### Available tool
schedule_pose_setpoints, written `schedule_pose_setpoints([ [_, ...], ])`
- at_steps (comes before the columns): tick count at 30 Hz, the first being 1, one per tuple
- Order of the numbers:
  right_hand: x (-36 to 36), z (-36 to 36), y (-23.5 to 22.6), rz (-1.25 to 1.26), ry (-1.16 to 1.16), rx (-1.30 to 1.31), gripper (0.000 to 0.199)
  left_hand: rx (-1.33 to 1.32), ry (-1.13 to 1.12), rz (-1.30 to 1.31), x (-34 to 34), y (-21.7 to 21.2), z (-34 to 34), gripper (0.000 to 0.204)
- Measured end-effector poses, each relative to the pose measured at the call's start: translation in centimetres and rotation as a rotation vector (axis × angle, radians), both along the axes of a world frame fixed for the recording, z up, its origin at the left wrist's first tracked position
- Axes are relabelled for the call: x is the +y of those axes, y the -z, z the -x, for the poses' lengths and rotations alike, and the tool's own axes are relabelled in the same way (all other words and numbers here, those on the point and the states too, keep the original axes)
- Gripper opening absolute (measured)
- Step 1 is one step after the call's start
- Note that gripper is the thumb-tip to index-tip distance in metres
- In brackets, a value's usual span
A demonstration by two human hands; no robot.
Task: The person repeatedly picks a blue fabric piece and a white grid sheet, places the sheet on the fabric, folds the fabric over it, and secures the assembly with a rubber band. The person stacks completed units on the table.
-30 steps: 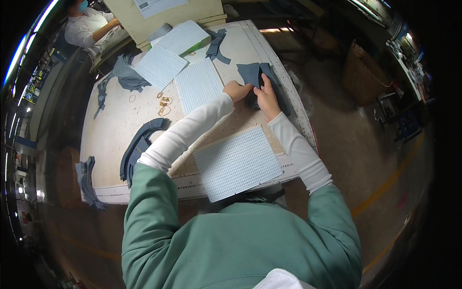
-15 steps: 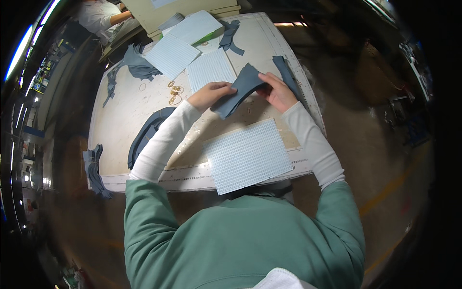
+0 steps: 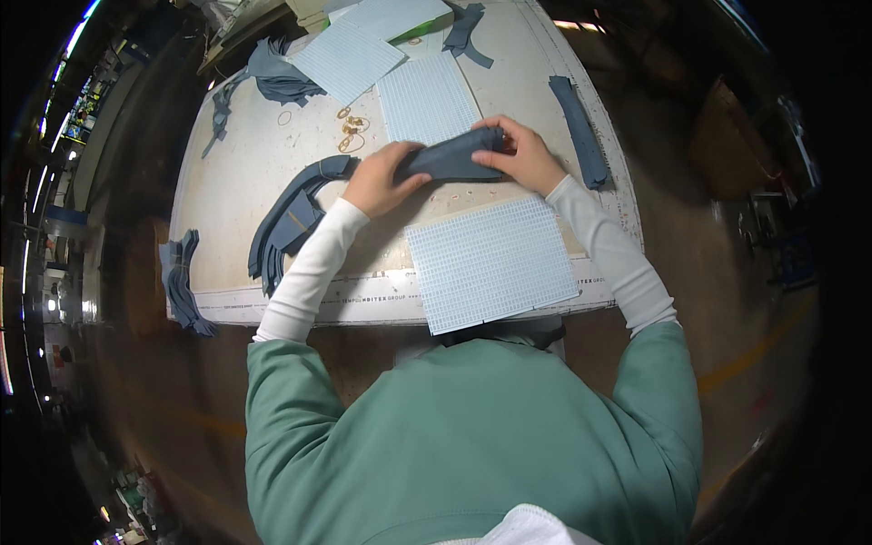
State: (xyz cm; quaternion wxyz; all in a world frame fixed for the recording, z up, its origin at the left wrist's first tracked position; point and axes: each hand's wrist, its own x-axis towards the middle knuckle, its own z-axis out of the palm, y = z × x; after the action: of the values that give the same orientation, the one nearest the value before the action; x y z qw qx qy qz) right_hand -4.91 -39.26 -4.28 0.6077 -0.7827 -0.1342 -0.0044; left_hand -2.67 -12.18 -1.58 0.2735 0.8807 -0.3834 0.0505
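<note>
A stack of dark blue-grey cut fabric pieces (image 3: 450, 158) is between my hands over the middle of the table. My left hand (image 3: 383, 180) grips its left end, thumb on the near side. Around the right end, fingers at the far edge and thumb in front, is my right hand (image 3: 524, 156). Just nearer to me lies a pale blue sheet of small printed labels (image 3: 495, 263), overhanging the table's front edge. Tan rubber bands (image 3: 352, 136) lie loose beyond my left hand.
Curved, banded fabric bundles (image 3: 289, 222) lie left of my left forearm. Another bundle (image 3: 186, 282) hangs over the left edge, and a long strip bundle (image 3: 579, 132) lies at the right. More label sheets (image 3: 350, 62) and fabric pieces (image 3: 280, 74) cover the far side of the white table (image 3: 236, 182).
The fabric stack has gone from raised and tilted to nearly level and lower. My hands now hold its two ends. The whole view has shifted slightly.
</note>
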Motion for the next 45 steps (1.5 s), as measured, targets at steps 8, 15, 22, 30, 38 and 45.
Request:
schedule_pose_setpoints([
  [8, 0.6, 1.5, -1.1, 0.488, 0.185, -0.034, 0.044, 0.473, -0.158, -0.284, 0.5, -2.3, -0.6, 0.058],
  [15, -3.6, 6.8, -4.3, 0.896, -0.074, -0.290, 0.029, -0.014, -0.288, -0.140, 3.1, -2.2, -4.5, 0.047],
  [22, -4.5, 7.5, -6.6, 0.567, -0.276, -0.018, 0.013, 0.260, -0.928, -0.052, 9.2, 0.2, -20.9, 0.053],
  [30, -4.9, 2.0, -8.6, -0.116, 0.184, -0.001, 0.015, 0.459, -1.106, -0.033, 6.8, 2.4, -23.8, 0.065],
  [38, -2.6, -4.1, -1.6, -0.442, 0.399, 0.192, 0.027, 0.443, -1.111, 0.432, 8.4, 3.4, -27.1, 0.026],
  [45, 0.6, -6.3, 1.4, -0.346, 0.289, 0.178, 0.039, -0.142, -1.131, 0.583, 9.4, -3.8, -23.4, 0.028],
])
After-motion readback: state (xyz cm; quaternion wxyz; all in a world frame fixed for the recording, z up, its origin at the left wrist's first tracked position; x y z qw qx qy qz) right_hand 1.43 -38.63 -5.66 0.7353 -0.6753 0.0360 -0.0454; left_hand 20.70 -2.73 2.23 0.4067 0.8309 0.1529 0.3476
